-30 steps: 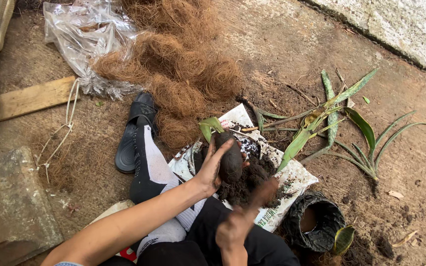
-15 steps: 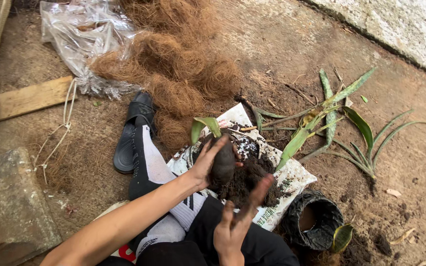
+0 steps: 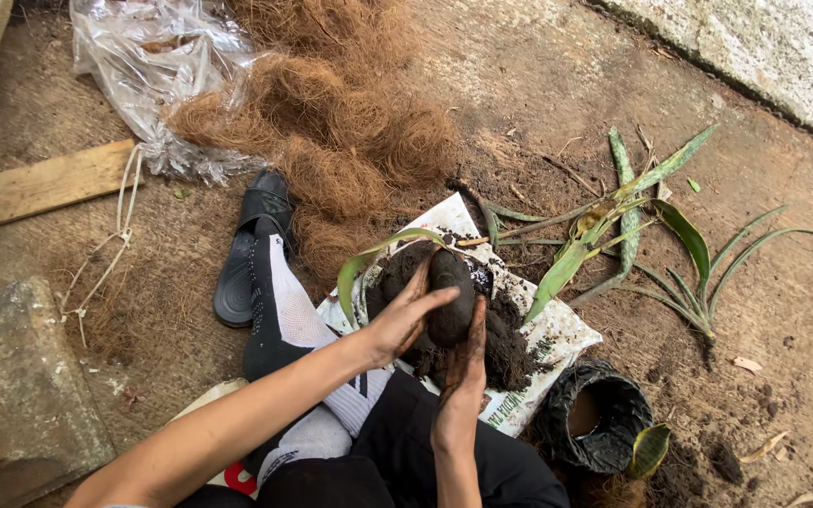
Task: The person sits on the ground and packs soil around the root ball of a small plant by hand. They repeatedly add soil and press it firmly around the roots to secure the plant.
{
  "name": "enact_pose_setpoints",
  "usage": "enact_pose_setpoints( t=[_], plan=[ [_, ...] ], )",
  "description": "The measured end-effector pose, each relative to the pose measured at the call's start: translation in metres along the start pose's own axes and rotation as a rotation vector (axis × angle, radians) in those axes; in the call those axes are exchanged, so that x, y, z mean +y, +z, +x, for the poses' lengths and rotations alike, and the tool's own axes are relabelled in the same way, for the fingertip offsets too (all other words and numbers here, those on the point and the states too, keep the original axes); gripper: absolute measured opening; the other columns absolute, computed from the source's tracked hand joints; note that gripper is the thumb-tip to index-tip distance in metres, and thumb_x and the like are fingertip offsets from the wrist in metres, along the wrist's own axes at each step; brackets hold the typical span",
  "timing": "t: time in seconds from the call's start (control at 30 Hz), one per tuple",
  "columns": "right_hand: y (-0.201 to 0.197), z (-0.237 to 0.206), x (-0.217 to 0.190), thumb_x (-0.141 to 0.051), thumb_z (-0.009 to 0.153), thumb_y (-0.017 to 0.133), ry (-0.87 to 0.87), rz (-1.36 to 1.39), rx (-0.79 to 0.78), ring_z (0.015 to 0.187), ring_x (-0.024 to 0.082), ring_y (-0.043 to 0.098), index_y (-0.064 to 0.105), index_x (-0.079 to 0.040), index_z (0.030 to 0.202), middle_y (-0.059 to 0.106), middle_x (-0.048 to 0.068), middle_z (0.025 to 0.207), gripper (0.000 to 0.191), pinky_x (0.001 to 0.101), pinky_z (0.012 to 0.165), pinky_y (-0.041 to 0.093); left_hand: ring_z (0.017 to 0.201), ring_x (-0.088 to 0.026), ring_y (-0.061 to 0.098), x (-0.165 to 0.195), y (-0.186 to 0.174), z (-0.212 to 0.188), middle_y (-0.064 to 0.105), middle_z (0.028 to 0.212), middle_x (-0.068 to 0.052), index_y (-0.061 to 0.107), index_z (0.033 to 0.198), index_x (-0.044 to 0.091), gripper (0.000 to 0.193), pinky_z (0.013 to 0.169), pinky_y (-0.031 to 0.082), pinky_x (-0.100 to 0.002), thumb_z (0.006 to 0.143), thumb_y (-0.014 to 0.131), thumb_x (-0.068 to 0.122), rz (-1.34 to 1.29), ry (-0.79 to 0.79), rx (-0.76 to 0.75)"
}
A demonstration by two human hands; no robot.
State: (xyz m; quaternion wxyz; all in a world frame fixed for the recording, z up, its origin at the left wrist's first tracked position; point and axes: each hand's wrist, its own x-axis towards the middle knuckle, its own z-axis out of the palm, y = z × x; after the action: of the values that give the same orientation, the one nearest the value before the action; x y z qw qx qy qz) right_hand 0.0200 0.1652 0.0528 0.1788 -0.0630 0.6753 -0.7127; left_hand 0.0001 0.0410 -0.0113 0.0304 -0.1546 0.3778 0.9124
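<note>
Both of your hands close around a dark ball of soil (image 3: 449, 299), and that is the whole grip: your left hand (image 3: 405, 318) cups its left side with the fingers spread across the top, while your right hand (image 3: 466, 369) presses flat against its right and lower side, fingers pointing up and smeared with dirt. A long green leaf (image 3: 369, 261) curves out from behind the ball to the left (whether it grows out of the ball itself you cannot tell from this angle). You hold the ball just above a heap of loose soil (image 3: 505, 343) lying on a white printed bag (image 3: 562, 334) spread flat on the ground.

Just right of the bag, near your right forearm, a black plastic pot (image 3: 595, 423) sits crumpled on the dirt, with a small green leaf (image 3: 649, 450) against its rim. Beyond the bag, a cluster of uprooted plants (image 3: 651, 235) with long striped leaves lies on the bare earth. Above your hands spreads a big mound of brown coconut fibre (image 3: 331, 122), spilling out of a clear plastic sheet (image 3: 143, 75). Your foot in a white sock (image 3: 289, 315) rests beside a black sandal (image 3: 247, 254). Further left, a wooden plank (image 3: 49, 183) lies beside a loop of pale string (image 3: 105, 249), and a flat stone (image 3: 11, 395) sits at the lower left corner.
</note>
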Motion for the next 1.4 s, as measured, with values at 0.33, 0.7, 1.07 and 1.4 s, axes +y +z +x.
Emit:
enact_pose_setpoints(
  t=[0.33, 0.7, 1.07, 1.4],
  plan=[
    [-0.077, 0.003, -0.002, -0.037, 0.109, 0.034, 0.062, -0.415, 0.134, 0.116, 0.028, 0.072, 0.072, -0.004, 0.116, 0.074, 0.014, 0.128, 0.051, 0.0466, 0.093, 0.062, 0.102, -0.029, 0.072, 0.008, -0.044, -0.005, 0.061, 0.138, -0.015, 0.015, 0.163, 0.029, 0.113, 0.071, 0.067, -0.04, 0.074, 0.079, 0.055, 0.11, -0.331, -0.071],
    [-0.241, 0.06, 0.037, -0.021, 0.107, 0.051, 0.461, -1.112, 0.537, 0.115, 0.034, 0.063, 0.066, -0.002, 0.129, 0.068, 0.022, 0.125, 0.033, 0.0385, 0.099, 0.05, 0.082, -0.026, 0.073, -0.007, -0.05, -0.002, 0.072, 0.118, -0.014, 0.02, 0.158, 0.026, 0.086, 0.054, 0.06, -0.037, 0.09, 0.071, 0.039, -0.139, -0.372, -0.024],
    [-0.255, 0.043, 0.045, -0.037, 0.1, 0.052, 0.277, -1.243, 0.38, 0.133, 0.042, 0.054, 0.058, -0.005, 0.143, 0.061, 0.026, 0.14, 0.054, 0.0434, 0.112, 0.04, 0.088, -0.024, 0.073, -0.021, -0.073, 0.009, 0.07, 0.119, -0.013, 0.038, 0.15, 0.017, 0.064, 0.057, 0.062, -0.037, 0.096, 0.058, 0.044, -0.274, -0.287, -0.084],
    [-0.217, 0.025, 0.013, -0.024, 0.106, 0.052, 0.096, -0.927, 0.777, 0.109, 0.032, 0.073, 0.072, 0.0, 0.119, 0.075, 0.019, 0.117, 0.035, 0.0434, 0.094, 0.057, 0.126, -0.036, 0.062, -0.017, -0.074, 0.013, 0.059, 0.138, -0.018, 0.039, 0.154, 0.014, 0.061, 0.099, 0.059, -0.049, 0.104, 0.048, 0.047, -0.571, -0.277, -0.194]
  ],
)
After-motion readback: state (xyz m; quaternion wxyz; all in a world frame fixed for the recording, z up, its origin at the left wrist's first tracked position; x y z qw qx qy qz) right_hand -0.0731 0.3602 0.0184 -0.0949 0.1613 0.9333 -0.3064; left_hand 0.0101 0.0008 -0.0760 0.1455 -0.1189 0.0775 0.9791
